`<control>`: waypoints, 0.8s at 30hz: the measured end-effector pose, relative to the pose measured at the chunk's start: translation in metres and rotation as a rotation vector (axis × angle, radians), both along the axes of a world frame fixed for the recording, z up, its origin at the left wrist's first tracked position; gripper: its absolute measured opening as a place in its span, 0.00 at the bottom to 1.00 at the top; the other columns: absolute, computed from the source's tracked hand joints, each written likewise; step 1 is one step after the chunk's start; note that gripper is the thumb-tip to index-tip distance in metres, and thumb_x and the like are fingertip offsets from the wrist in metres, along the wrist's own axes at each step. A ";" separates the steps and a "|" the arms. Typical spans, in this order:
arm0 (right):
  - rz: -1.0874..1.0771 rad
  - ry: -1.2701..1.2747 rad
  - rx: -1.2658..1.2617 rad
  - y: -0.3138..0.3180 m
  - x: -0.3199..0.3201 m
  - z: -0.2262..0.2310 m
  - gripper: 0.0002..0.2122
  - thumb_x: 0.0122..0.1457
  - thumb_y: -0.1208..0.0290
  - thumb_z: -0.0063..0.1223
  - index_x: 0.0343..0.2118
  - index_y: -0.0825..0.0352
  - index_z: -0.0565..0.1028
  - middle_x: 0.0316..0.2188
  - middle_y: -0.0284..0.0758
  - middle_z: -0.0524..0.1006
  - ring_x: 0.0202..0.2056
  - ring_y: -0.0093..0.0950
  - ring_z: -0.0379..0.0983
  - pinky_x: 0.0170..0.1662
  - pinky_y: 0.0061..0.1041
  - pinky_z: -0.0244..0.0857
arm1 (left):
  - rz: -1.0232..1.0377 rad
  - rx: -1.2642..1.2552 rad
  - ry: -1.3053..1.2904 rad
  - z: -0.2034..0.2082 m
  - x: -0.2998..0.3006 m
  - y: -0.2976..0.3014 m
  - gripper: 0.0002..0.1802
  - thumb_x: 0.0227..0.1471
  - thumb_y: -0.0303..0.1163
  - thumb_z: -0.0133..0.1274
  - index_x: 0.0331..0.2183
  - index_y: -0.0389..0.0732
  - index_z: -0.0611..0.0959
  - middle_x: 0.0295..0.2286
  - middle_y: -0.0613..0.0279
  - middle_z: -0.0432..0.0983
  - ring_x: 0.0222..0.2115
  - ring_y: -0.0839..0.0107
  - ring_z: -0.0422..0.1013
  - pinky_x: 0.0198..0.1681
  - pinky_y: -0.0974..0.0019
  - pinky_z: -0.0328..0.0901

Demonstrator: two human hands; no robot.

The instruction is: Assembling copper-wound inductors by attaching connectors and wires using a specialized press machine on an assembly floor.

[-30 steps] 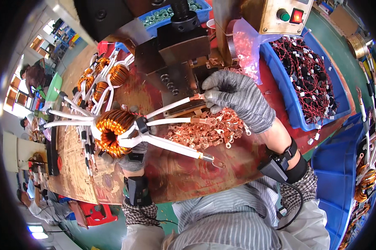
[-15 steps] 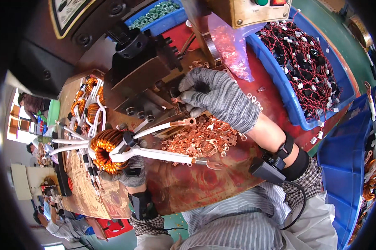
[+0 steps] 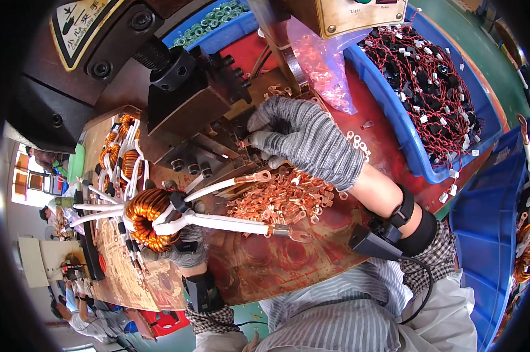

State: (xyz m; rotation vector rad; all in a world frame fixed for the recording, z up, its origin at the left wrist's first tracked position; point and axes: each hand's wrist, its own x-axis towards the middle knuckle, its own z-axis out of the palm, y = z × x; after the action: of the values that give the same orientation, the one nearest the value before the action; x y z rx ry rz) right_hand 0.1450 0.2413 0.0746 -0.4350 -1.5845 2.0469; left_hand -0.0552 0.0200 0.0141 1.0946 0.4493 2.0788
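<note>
Above a scuffed red-brown table, with green floor beyond, the knit-gloved left hand clasps a ring-shaped, copper-wound coil near heaped, glossy terminals. At the dark metal press, the right hand curls its fingers; whether they pinch anything cannot be told

Right now a black-bordered warning label is displaying a hand pictogram and bilingual lettering on the dark press! Tiny captions are sitting along the control box.
</note>
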 end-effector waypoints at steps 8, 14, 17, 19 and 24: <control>-0.206 0.038 0.048 0.003 0.008 0.006 0.08 0.50 0.73 0.52 0.32 0.70 0.71 0.23 0.31 0.72 0.22 0.18 0.68 0.22 0.17 0.67 | 0.181 -0.111 -0.139 0.004 0.004 -0.012 0.60 0.27 0.66 0.55 0.54 0.39 0.52 0.51 0.41 0.52 0.49 0.48 0.57 0.51 0.48 0.56; -0.351 0.129 0.036 0.017 0.013 0.006 0.08 0.52 0.73 0.49 0.35 0.68 0.69 0.23 0.29 0.71 0.21 0.15 0.66 0.21 0.14 0.63 | 0.204 -0.062 -0.092 -0.003 0.004 -0.001 0.57 0.30 0.66 0.52 0.55 0.39 0.53 0.51 0.42 0.53 0.48 0.49 0.58 0.50 0.49 0.57; -0.365 0.120 0.046 0.014 0.008 0.011 0.09 0.52 0.71 0.49 0.36 0.68 0.69 0.24 0.29 0.71 0.22 0.15 0.66 0.22 0.13 0.63 | 0.111 -0.152 -0.411 0.008 0.010 0.003 0.52 0.26 0.50 0.64 0.52 0.39 0.59 0.48 0.53 0.58 0.48 0.59 0.58 0.54 0.57 0.52; -0.339 0.107 -0.016 0.001 0.005 0.026 0.12 0.52 0.68 0.50 0.37 0.66 0.69 0.25 0.28 0.70 0.24 0.16 0.67 0.25 0.15 0.65 | -0.013 0.003 -0.427 0.031 0.016 0.003 0.56 0.27 0.58 0.60 0.53 0.41 0.55 0.48 0.50 0.59 0.47 0.53 0.61 0.49 0.49 0.58; -0.550 0.067 0.159 0.011 0.032 0.010 0.12 0.53 0.66 0.49 0.37 0.67 0.69 0.24 0.28 0.68 0.23 0.16 0.65 0.23 0.13 0.63 | 0.043 -0.207 -0.270 0.017 0.038 0.004 0.58 0.24 0.60 0.61 0.53 0.40 0.56 0.49 0.53 0.59 0.48 0.56 0.60 0.52 0.53 0.56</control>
State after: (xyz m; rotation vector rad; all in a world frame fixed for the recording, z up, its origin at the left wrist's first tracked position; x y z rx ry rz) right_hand 0.1772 0.2524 0.0847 -0.6508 -1.3816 1.4952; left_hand -0.0171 0.0245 0.0311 0.6787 0.5424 2.1243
